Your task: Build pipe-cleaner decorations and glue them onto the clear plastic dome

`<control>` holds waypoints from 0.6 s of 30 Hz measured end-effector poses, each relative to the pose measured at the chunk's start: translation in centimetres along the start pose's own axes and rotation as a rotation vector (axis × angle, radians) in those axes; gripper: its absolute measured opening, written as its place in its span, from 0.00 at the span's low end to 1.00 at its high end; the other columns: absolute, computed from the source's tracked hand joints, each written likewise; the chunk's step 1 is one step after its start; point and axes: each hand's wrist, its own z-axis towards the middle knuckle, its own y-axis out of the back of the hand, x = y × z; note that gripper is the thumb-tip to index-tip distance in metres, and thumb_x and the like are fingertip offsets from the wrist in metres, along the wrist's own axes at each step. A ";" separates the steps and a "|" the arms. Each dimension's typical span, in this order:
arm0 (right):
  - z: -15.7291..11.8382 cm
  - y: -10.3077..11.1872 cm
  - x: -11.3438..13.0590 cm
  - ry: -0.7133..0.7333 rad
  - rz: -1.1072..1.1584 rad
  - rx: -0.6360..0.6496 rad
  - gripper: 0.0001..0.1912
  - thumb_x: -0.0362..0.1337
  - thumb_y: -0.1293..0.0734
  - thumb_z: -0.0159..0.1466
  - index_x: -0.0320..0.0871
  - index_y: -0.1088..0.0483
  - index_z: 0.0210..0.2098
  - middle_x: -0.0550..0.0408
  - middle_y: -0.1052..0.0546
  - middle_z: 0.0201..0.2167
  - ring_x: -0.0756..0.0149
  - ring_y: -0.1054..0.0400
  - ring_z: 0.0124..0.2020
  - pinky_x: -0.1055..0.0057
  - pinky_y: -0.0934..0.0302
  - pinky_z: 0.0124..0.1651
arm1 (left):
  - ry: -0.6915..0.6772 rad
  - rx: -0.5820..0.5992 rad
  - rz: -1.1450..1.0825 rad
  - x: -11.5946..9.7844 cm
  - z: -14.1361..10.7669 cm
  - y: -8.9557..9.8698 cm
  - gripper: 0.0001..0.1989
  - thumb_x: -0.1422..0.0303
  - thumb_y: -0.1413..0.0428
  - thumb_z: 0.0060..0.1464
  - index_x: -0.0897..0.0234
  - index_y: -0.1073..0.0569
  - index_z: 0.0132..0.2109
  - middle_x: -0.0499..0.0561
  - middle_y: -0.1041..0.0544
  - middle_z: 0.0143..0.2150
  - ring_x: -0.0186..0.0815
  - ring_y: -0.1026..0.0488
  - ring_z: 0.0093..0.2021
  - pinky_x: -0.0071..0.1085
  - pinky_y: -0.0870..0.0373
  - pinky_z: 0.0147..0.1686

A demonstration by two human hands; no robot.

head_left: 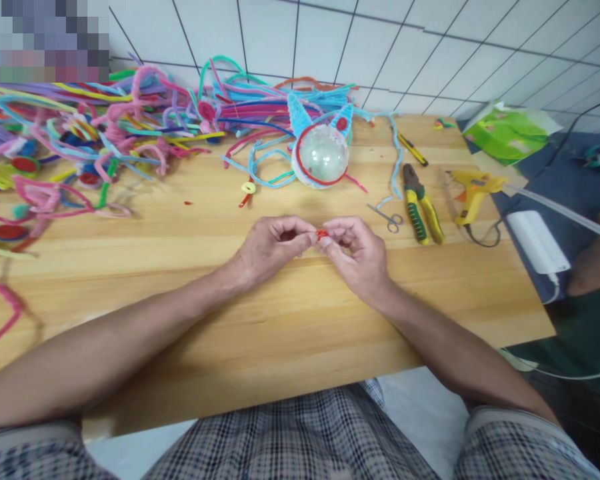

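Observation:
Over the middle of the wooden table (pixel 260 320), both hands meet at a small red piece (pixel 322 234), which looks like a twisted bit of pipe cleaner. My left hand (pixel 275 247) pinches it from the left between thumb and forefinger. From the other side my right hand (pixel 357 257) grips it with thumb and fingers. Much of the red piece is hidden by the fingertips. Just beyond the hands sits a clear ball (pixel 324 155) with a red rim and two fuzzy blue ears (pixel 300 115), one bearing a red dot.
Pipe cleaners (pixel 130 127) in many colours heap along the back left. To the right lie small scissors (pixel 387 217), green-yellow pliers (pixel 420 207), a utility knife (pixel 413 149) and a yellow glue gun (pixel 473 193) with a cable. A white box (pixel 539 241) and a green packet (pixel 510 133) lie beyond.

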 end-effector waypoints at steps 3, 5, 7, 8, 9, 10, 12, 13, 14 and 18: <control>0.1 0.2 0.4 -0.052 0.008 0.011 0.12 0.47 0.24 0.69 0.49 0.23 0.47 0.56 0.15 0.39 0.66 0.22 0.36 0.66 0.27 0.41 | -0.070 -0.030 0.042 -0.1 -0.3 -0.2 0.12 0.59 0.33 0.62 0.64 0.13 0.39 0.52 0.13 0.35 0.34 0.22 0.33 0.29 0.26 0.37; 0.3 0.3 0.6 -0.096 0.065 0.027 0.13 0.49 0.25 0.70 0.48 0.23 0.46 0.57 0.16 0.37 0.67 0.23 0.34 0.67 0.28 0.39 | -0.134 -0.064 0.116 -0.2 -0.5 -0.3 0.10 0.61 0.34 0.63 0.64 0.14 0.39 0.52 0.13 0.35 0.34 0.22 0.33 0.29 0.27 0.36; 0.5 0.3 0.9 -0.135 0.140 0.052 0.13 0.50 0.25 0.70 0.48 0.23 0.43 0.58 0.18 0.34 0.68 0.24 0.32 0.67 0.28 0.39 | -0.215 -0.093 0.209 -0.2 -0.6 -0.3 0.08 0.65 0.36 0.64 0.63 0.14 0.39 0.51 0.14 0.33 0.32 0.25 0.30 0.28 0.30 0.33; 0.6 0.3 1.0 -0.151 0.173 0.063 0.13 0.50 0.25 0.70 0.47 0.23 0.41 0.59 0.18 0.32 0.68 0.25 0.31 0.67 0.27 0.38 | -0.258 -0.102 0.252 -0.2 -0.7 -0.3 0.08 0.67 0.37 0.64 0.63 0.14 0.39 0.51 0.15 0.32 0.32 0.26 0.29 0.28 0.31 0.32; 0.7 0.3 1.0 -0.166 0.195 0.071 0.14 0.51 0.24 0.69 0.47 0.24 0.40 0.59 0.19 0.31 0.68 0.25 0.30 0.67 0.27 0.38 | -0.298 -0.105 0.289 -0.2 -0.7 -0.3 0.08 0.68 0.38 0.64 0.63 0.14 0.39 0.51 0.15 0.31 0.32 0.26 0.29 0.28 0.32 0.32; 0.8 0.3 1.1 -0.178 0.206 0.077 0.15 0.51 0.24 0.69 0.47 0.24 0.40 0.60 0.19 0.30 0.68 0.25 0.30 0.67 0.27 0.38 | -0.334 -0.105 0.319 -0.2 -0.7 -0.3 0.08 0.69 0.39 0.64 0.63 0.14 0.39 0.51 0.15 0.32 0.32 0.26 0.29 0.28 0.32 0.32; 0.8 0.2 1.2 -0.198 0.216 0.084 0.17 0.53 0.23 0.68 0.47 0.24 0.38 0.59 0.20 0.29 0.68 0.25 0.30 0.67 0.27 0.37 | -0.380 -0.094 0.359 -0.1 -0.7 -0.3 0.09 0.70 0.40 0.65 0.63 0.15 0.39 0.52 0.15 0.32 0.32 0.25 0.29 0.28 0.31 0.33; 0.9 0.2 1.2 -0.207 0.219 0.087 0.17 0.54 0.22 0.67 0.47 0.24 0.37 0.59 0.20 0.28 0.67 0.25 0.29 0.67 0.26 0.37 | -0.392 -0.089 0.372 -0.1 -0.7 -0.3 0.09 0.70 0.40 0.65 0.62 0.15 0.39 0.52 0.14 0.33 0.32 0.24 0.30 0.29 0.31 0.33; 0.9 0.2 1.2 -0.213 0.224 0.090 0.18 0.54 0.22 0.67 0.47 0.25 0.37 0.59 0.20 0.28 0.67 0.25 0.29 0.67 0.26 0.38 | -0.400 -0.085 0.382 0.0 -0.6 -0.3 0.09 0.70 0.41 0.66 0.62 0.15 0.38 0.52 0.14 0.33 0.32 0.24 0.30 0.29 0.30 0.34; 0.9 0.1 0.9 -0.247 0.289 0.097 0.22 0.57 0.20 0.65 0.47 0.25 0.38 0.59 0.19 0.29 0.67 0.24 0.30 0.67 0.24 0.38 | -0.426 -0.103 0.379 0.2 -0.5 -0.4 0.09 0.71 0.41 0.66 0.62 0.16 0.38 0.52 0.14 0.33 0.32 0.23 0.31 0.28 0.30 0.34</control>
